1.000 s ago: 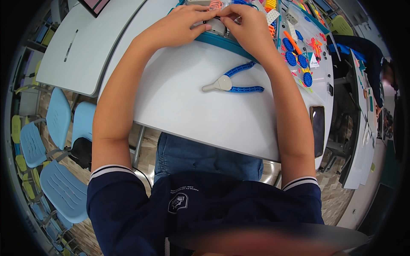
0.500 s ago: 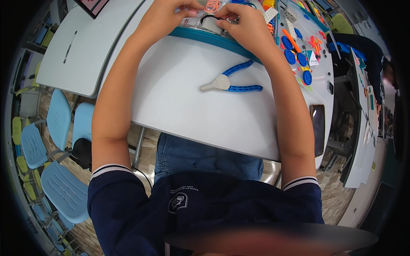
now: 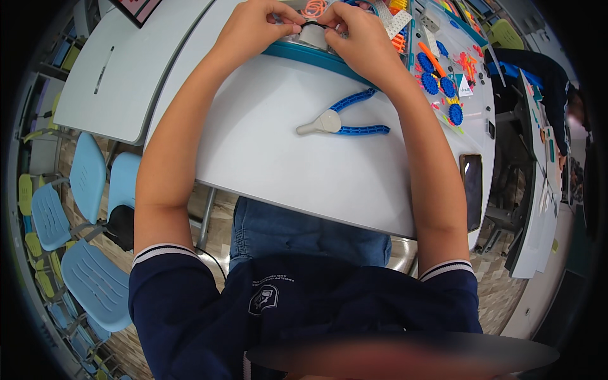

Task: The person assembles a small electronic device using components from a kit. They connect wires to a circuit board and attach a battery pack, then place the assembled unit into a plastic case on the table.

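Both my hands work over a teal-rimmed parts tray at the table's far edge. A thin black cable runs between them; my left hand pinches one end of it. My right hand grips the other end between thumb and fingers. Below the cable sits a whitish block-like part in the tray. A coil of orange cord lies just beyond. Nearer me on the white table rest plier-like tongs with blue handles and a grey head, their handles spread apart.
To the right lie blue gears, an orange stick and small coloured pieces. A white perforated beam is beside my right hand. A dark phone lies by my right forearm. Blue chairs stand at left; another person is at right.
My left hand has shifted right, toward my right hand, and now pinches the black cable. The right hand has moved slightly. The tongs lie where they were.
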Tool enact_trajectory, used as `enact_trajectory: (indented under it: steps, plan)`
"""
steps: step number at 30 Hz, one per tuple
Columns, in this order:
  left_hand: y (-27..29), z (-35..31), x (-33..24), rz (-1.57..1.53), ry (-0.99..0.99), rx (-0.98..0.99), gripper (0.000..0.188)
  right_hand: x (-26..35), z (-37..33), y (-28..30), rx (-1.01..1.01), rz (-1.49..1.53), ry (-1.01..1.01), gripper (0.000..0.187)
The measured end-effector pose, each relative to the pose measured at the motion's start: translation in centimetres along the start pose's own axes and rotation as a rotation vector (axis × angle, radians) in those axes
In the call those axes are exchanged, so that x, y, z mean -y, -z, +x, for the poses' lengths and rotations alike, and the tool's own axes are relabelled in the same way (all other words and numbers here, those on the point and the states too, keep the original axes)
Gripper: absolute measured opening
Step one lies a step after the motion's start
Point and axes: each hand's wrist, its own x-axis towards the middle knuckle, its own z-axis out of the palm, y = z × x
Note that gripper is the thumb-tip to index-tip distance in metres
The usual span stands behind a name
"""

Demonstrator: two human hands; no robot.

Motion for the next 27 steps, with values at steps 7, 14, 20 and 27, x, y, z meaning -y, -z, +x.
enact_trajectory:
  steps: [7, 14, 20, 27]
  plan:
    - [0.1, 0.1, 0.2, 0.001, -0.058, -0.008, 0.016, 1.0, 0.2, 0.4, -0.046, -0.083, 0.044, 0.014]
    - [0.5, 0.0, -0.3, 0.044, -0.131, -0.071, 0.011, 2.2, 0.2, 0.9, -0.062, 0.014, 0.052, 0.011]
    - [1.1, 0.5, -0.5, -0.445, 0.119, 0.157, 0.032, 2.5, 0.7, 2.2, -0.124, 0.005, 0.102, 0.012]
    - [0.3, 1.2, -0.4, -0.953, 0.148, 0.239, 0.044, 3.3, 1.2, 3.8, -0.064, 0.175, 0.025, 0.015]
